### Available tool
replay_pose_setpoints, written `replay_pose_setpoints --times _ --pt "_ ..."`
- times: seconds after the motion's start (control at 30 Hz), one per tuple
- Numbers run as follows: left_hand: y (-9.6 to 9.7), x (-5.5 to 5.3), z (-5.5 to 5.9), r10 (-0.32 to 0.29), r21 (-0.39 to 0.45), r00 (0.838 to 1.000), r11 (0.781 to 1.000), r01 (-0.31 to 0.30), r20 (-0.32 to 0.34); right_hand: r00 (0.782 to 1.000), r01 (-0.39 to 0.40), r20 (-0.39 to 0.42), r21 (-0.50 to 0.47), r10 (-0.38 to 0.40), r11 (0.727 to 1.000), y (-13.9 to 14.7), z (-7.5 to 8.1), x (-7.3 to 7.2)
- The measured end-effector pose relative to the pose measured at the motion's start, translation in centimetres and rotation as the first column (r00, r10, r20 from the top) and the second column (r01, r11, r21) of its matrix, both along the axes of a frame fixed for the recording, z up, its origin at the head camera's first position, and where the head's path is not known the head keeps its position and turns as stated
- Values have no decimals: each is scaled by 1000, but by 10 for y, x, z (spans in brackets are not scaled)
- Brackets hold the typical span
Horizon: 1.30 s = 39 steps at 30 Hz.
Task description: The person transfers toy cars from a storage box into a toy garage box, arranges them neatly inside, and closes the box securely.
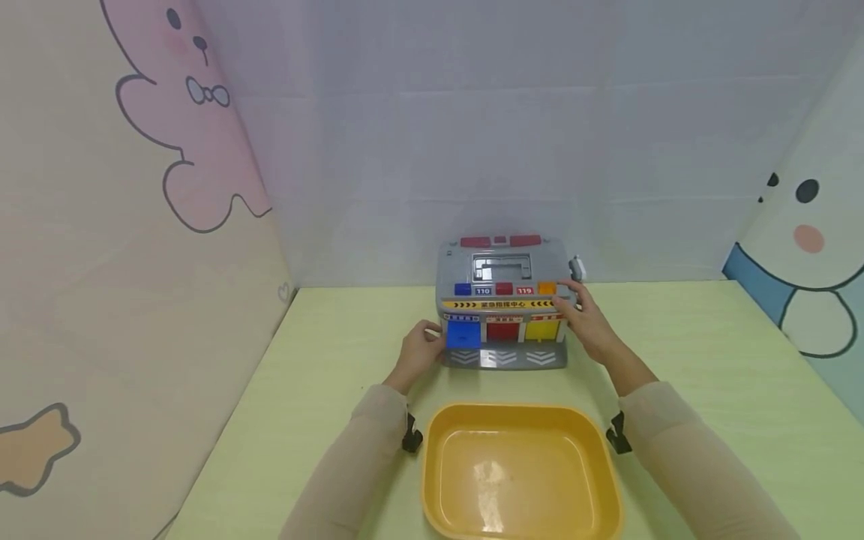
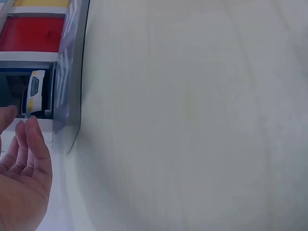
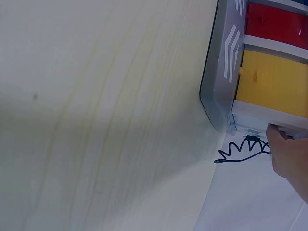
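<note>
A grey toy rescue station (image 1: 502,304) stands at the back of the table, with blue, red and yellow doors along its front. My left hand (image 1: 420,349) is at its left front corner beside the blue door (image 1: 463,334), thumb and fingers apart. In the left wrist view, a small white-and-yellow toy car (image 2: 36,91) shows inside the dark bay, right by the fingertips of that hand. My right hand (image 1: 589,321) grips the right end of the station's roof near the orange button (image 1: 547,288). The right wrist view shows it beside the yellow door (image 3: 274,82).
A yellow plastic tray (image 1: 520,411) sits on the table in front of the station, between both forearms. A coiled dark cord (image 3: 236,151) hangs at the station's right side, where a small grey-white piece (image 1: 577,268) sticks out. A pale curtain (image 1: 472,150) hangs close behind.
</note>
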State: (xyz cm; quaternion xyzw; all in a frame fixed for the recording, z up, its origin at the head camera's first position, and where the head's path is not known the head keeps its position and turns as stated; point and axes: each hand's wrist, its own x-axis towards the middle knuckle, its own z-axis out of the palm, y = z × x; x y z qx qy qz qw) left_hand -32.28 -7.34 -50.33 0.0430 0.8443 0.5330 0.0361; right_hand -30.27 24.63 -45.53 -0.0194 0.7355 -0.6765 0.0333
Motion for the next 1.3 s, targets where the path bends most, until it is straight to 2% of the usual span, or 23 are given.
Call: replay_pose_setpoints --times 0.27,0.47,0.67,0.87,0.97,1.1,1.2,1.3 --pt "-3 4 4 40 0 996 999 -40 -76 1000 3 -10 10 -3 1000 -2 3 3" --pt "-3 7 16 71 25 984 997 -68 -162 1000 -3 -15 3 3 1000 -2 5 4" --pt "4 13 36 70 -1 956 997 -74 -286 1000 -1 -8 -1 1 1000 -1 5 4" --pt "15 18 52 4 -106 918 993 -50 -396 1000 4 -8 3 -4 1000 -1 0 1" --pt "20 18 58 -40 -189 913 981 -42 -407 1000 4 -9 3 -4 1000 -1 0 2" --pt "25 17 64 -91 -314 923 949 -34 -375 1000 6 -12 5 -6 1000 -1 -1 2" --pt "28 17 68 -113 -359 930 933 -21 -349 1000 6 -14 3 -6 1000 -1 0 2" --pt "29 15 70 -134 -384 931 923 -8 -341 1000 4 -10 -4 -4 1000 -2 1 3"
